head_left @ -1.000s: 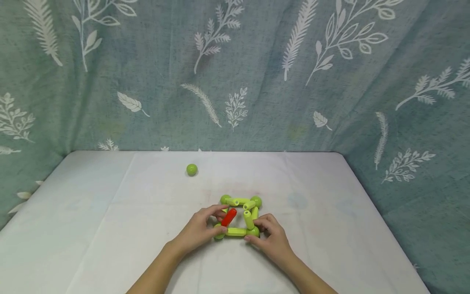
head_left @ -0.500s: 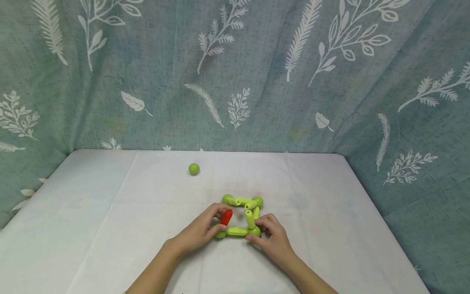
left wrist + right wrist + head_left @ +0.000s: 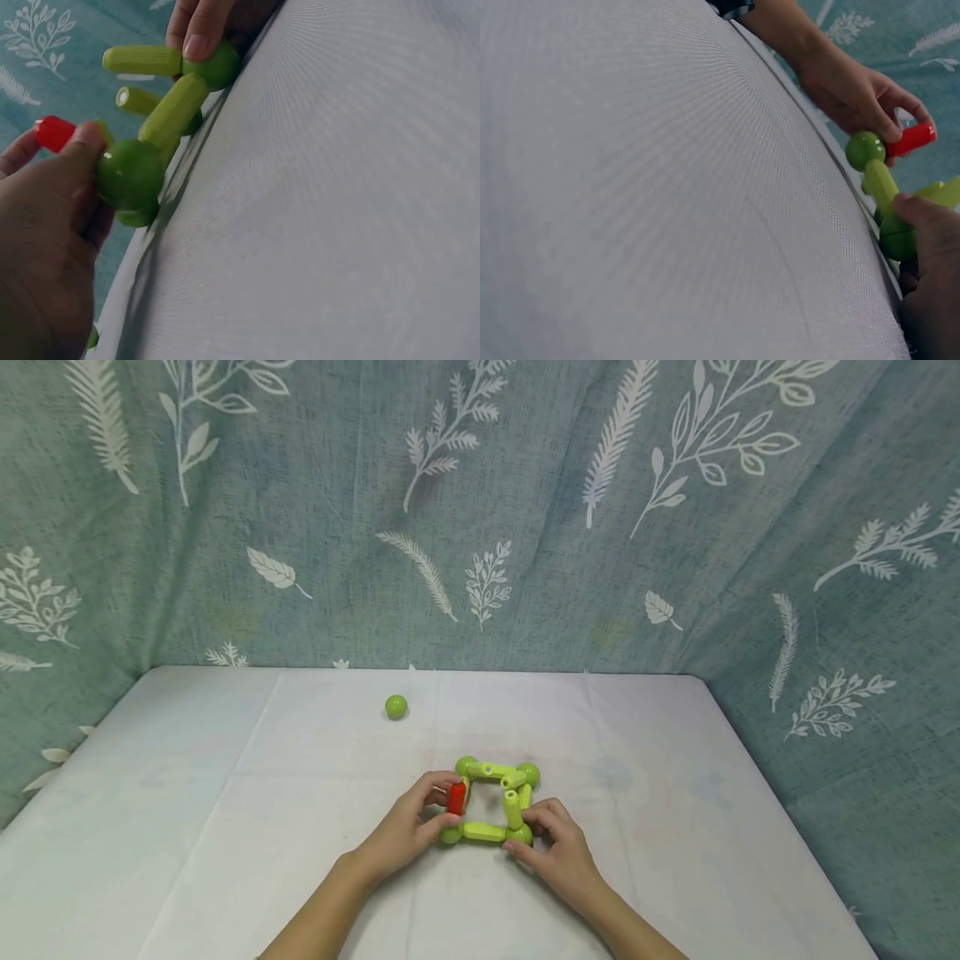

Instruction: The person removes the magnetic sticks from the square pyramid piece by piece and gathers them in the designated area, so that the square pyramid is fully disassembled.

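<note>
My left hand (image 3: pixel 405 822) pinches a red stick (image 3: pixel 456 800) between thumb and fingers. The stick stands nearly upright at the front-left green ball (image 3: pixel 450 835) of a square frame made of balls and light-green sticks. In the left wrist view the thumb lies along the lower end of the red stick (image 3: pixel 54 133), right by the ball (image 3: pixel 130 176). Thumb and fingers of my right hand (image 3: pixel 553 847) grip the front-right ball (image 3: pixel 519 835), from which a light-green stick (image 3: pixel 513 810) rises. A front stick (image 3: pixel 483 832) joins both front balls. Left fingers partly hide the frame's left side.
A loose green ball (image 3: pixel 396 707) lies toward the back of the white-covered table (image 3: pixel 262 827). Two more balls form the frame's back corners, each with a short stick angled up. A leaf-patterned curtain (image 3: pixel 480 510) hangs behind the table.
The red stick has tilted from leaning right to nearly upright, with the left fingers shifting along with it. My right hand keeps its hold on the front-right ball.
</note>
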`<state>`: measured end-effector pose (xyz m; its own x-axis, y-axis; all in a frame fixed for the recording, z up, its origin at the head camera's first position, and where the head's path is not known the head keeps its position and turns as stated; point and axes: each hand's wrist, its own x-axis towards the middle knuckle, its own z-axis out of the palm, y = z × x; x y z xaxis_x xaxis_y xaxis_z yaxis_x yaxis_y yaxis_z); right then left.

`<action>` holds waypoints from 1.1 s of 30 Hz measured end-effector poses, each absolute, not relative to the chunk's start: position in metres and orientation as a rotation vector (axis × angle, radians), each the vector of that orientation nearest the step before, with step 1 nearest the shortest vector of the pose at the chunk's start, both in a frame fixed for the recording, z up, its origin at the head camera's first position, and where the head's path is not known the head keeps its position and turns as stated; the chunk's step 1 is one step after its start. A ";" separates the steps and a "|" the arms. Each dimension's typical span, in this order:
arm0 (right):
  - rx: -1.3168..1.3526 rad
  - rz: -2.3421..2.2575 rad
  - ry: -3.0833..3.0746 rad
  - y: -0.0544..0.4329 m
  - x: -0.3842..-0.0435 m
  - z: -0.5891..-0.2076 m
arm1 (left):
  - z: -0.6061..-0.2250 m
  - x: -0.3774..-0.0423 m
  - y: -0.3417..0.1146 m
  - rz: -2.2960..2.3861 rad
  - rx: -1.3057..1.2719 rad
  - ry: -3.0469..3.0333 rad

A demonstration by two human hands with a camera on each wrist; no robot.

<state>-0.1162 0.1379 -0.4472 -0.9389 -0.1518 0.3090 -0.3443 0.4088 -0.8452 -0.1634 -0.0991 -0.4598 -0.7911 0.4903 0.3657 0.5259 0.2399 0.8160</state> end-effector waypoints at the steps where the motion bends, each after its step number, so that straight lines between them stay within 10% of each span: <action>1: 0.460 1.550 -2.470 0.138 -0.115 -0.445 | -0.460 -0.164 -0.099 -1.694 -0.995 -2.424; 33: 0.611 1.550 -2.406 0.151 -0.131 -0.484 | -0.479 -0.236 -0.180 -1.138 -0.398 -2.729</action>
<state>-0.1309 0.1515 -0.4842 -0.8908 -0.2263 0.3941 -0.4524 0.3594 -0.8162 -0.2358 -0.1799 -0.4786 -0.9522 0.1825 0.2450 0.3025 0.6754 0.6725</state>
